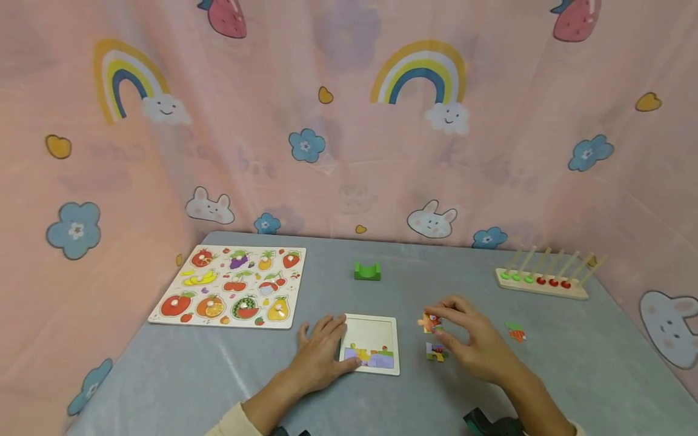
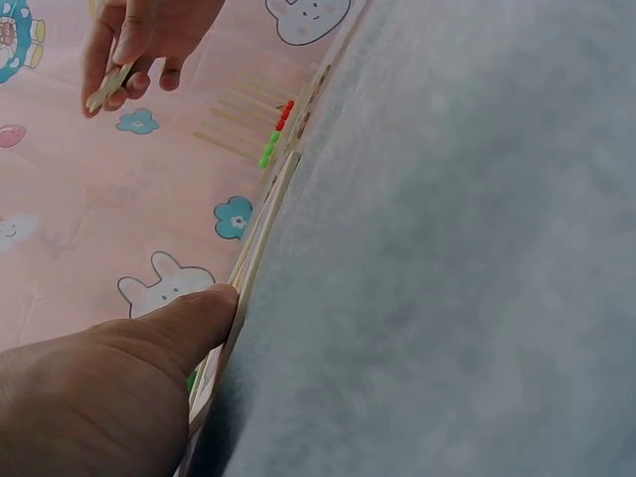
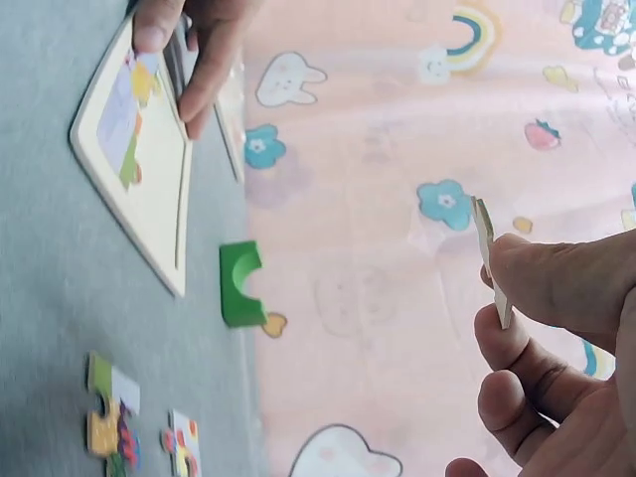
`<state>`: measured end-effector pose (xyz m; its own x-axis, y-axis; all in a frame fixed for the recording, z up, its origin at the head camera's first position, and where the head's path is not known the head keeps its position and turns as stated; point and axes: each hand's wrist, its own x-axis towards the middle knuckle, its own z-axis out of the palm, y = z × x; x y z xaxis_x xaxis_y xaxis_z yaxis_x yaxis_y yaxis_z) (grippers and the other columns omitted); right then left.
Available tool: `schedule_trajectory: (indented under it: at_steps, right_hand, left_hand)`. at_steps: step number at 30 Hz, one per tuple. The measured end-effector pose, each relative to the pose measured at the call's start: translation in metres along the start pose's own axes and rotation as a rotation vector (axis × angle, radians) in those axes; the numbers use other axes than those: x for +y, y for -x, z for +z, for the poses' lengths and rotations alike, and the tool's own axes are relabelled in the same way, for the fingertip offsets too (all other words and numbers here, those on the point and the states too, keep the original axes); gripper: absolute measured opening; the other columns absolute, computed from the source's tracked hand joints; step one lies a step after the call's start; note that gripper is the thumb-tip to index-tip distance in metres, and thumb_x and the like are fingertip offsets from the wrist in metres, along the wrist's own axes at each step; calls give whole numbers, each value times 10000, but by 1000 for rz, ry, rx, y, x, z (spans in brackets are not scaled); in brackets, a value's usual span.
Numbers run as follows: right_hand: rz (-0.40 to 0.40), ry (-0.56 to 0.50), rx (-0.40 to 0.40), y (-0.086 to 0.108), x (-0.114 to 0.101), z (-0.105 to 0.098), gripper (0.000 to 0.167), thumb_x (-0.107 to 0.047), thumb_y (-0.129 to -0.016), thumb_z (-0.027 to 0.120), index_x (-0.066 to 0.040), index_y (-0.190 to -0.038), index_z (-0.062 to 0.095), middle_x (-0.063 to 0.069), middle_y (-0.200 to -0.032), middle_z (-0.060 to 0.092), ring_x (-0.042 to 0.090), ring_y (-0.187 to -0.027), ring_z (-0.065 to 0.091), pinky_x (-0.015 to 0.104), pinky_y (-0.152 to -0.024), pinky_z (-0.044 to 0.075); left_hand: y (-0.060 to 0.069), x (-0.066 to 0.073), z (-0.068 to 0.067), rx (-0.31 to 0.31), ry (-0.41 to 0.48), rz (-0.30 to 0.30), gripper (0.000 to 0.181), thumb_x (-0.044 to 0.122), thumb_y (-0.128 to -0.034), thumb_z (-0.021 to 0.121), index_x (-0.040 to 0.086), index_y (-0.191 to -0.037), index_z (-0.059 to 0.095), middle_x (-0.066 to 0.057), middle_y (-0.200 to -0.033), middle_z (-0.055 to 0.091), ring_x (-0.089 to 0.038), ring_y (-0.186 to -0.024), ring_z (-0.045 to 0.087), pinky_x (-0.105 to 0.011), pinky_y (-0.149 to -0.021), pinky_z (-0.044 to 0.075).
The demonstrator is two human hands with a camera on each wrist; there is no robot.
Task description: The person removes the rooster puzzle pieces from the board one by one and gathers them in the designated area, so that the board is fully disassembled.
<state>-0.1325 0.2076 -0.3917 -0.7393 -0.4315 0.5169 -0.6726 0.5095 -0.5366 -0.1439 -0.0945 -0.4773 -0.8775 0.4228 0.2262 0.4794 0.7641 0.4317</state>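
Note:
My left hand (image 1: 322,354) rests at the near left corner of a pale wooden puzzle tray (image 1: 397,345); its thumb presses the rim. Joined lilac, yellow and green puzzle pieces (image 1: 376,360) fill the tray's near part. Over the table, right of the tray, my right hand (image 1: 480,342) pinches a thin wooden puzzle piece (image 3: 488,258) between thumb and fingers. Its picture side is hidden in the wrist views. An orange patch of puzzle shows at those fingertips from the head. Beneath lie a lilac-and-yellow piece (image 1: 436,352) and a white-and-red piece (image 3: 183,443).
Farther right lies a green-and-orange piece (image 1: 515,331). A fruit puzzle board (image 1: 223,286) covers the back left, and a green block (image 1: 368,271) stands behind the tray. At the back right is a peg rack (image 1: 540,289) with green and red beads.

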Motion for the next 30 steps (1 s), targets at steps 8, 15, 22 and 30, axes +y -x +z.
schedule_trajectory:
  at_steps: [8,15,22,30]
  right_hand:
    - [-2,14,38,17,12,-21,489,112,-781,725,-66,-1231,652,-1,-1126,540,133,-969,476,191,-758,388]
    - [12,71,56,32,22,-36,543,138,-748,738,-71,-1241,647,2,-1134,535,121,-978,464,170,-763,365]
    - [122,111,73,49,30,-49,524,102,-767,741,-88,-1248,650,-24,-1131,525,24,-1050,428,104,-844,300]
    - [106,115,115,69,46,-60,548,167,-710,743,-43,-1210,666,-16,-1099,539,9,-1034,448,103,-804,333]
  left_hand:
    - [-1,2,-1,-2,-1,-5,690,487,-813,727,42,-1312,558,-81,-1433,460,-325,-1329,350,-691,-972,135]
    - [0,1,0,0,12,-8,692,484,-812,729,39,-1313,558,-80,-1437,457,-325,-1330,350,-690,-972,131]
    - [-1,0,1,-5,19,-9,698,481,-816,728,32,-1319,551,-83,-1443,448,-326,-1339,336,-688,-974,121]
    - [-1,1,-1,-10,25,-11,692,470,-816,732,31,-1320,549,-87,-1439,451,-332,-1340,332,-692,-976,114]
